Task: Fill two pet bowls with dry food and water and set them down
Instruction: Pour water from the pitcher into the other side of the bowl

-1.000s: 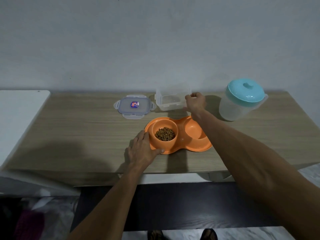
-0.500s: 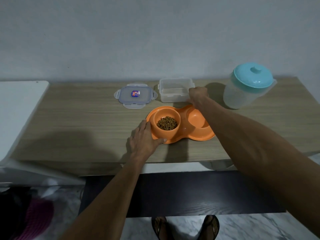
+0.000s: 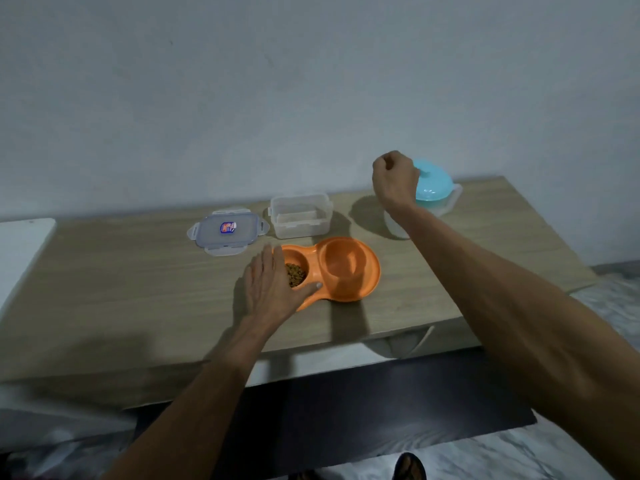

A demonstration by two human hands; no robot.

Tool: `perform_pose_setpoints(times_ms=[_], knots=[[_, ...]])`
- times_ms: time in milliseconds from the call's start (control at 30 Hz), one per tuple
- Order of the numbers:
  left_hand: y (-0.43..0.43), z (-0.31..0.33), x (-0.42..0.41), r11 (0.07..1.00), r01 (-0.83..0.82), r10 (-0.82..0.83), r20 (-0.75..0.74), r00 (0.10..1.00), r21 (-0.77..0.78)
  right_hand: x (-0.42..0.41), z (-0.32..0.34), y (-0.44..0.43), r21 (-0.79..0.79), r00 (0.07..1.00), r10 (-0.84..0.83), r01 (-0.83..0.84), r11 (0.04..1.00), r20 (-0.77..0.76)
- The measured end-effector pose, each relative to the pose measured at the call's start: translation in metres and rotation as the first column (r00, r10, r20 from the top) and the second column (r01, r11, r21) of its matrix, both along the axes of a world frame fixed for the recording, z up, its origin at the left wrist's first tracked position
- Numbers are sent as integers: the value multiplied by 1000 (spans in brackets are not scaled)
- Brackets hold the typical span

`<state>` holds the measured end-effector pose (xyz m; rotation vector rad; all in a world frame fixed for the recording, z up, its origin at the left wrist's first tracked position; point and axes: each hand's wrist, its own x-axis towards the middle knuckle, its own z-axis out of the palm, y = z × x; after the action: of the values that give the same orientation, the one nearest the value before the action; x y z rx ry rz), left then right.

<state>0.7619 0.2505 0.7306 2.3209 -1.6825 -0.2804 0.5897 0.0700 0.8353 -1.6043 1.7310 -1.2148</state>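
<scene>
An orange double pet bowl (image 3: 367, 271) sits on the wooden table (image 3: 121, 289). Its left cup holds brown dry food (image 3: 297, 274); its right cup looks empty. My left hand (image 3: 273, 289) lies flat against the bowl's left end, fingers straight and thumb on the front rim. A water jug with a teal lid (image 3: 437, 186) stands at the back right. My right hand (image 3: 394, 181) is raised at the jug's left side with its fingers curled closed. It hides part of the jug, and I see no handle in it.
A clear plastic container (image 3: 300, 216) stands open behind the bowl, with its lid (image 3: 227, 231) lying flat to the left. A white surface (image 3: 20, 247) adjoins the table's left end. A dark shelf (image 3: 363, 410) runs below the table's front edge.
My right hand let go of the clear container and moved right and up to the jug. My left hand stayed on the bowl. The camera view has tilted.
</scene>
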Motion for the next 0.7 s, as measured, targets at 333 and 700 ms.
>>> perform_pose_setpoints(times_ms=[333,700], knots=[[-40,-9,-59,986,109,-113,24,993,127,-104,-17,-39,10,963,-268,268,963,-44],[-44,-17,-64,986,88,-89,4,996,144,-126,-69,-75,409,847,-378,215,887,373]])
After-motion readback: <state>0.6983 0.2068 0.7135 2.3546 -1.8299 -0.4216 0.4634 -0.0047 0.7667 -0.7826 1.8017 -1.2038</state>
